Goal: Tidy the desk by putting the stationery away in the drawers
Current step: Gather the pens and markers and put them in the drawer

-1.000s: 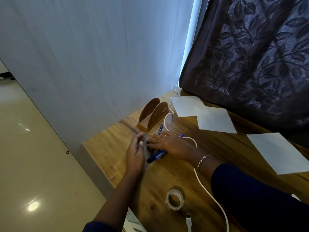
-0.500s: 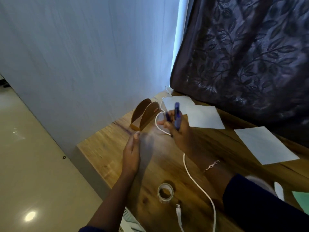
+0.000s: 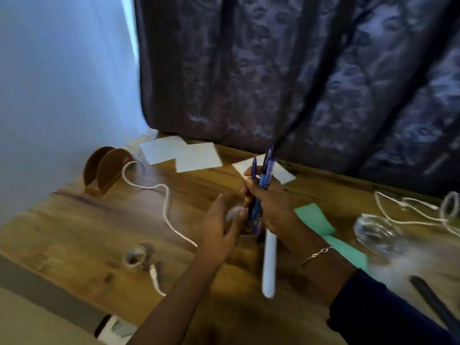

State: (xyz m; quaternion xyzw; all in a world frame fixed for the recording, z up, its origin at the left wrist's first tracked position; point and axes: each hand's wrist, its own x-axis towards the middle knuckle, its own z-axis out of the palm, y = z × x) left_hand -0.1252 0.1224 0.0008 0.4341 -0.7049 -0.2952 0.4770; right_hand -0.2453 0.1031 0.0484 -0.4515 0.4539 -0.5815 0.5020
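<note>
Several blue pens (image 3: 264,170), slim with dark tips, stand upright in a bunch gripped by the right hand (image 3: 272,207) above the middle of the desk (image 3: 74,232). A white marker (image 3: 269,265) hangs below that fist. The left hand (image 3: 219,229) sits just beside, fingers loosely spread, holding nothing. A tape roll (image 3: 135,256) lies near the front edge.

There are at least two blue pens (image 3: 266,170); blur hides the exact count. One white marker (image 3: 269,265), three white paper sheets (image 3: 196,160), two green paper slips (image 3: 315,219), one tape roll (image 3: 134,256), two white cables (image 3: 166,202), one wooden holder (image 3: 104,170), one clear glass jar (image 3: 375,232), and one dark rod (image 3: 433,300) by the surface's right front corner.
</note>
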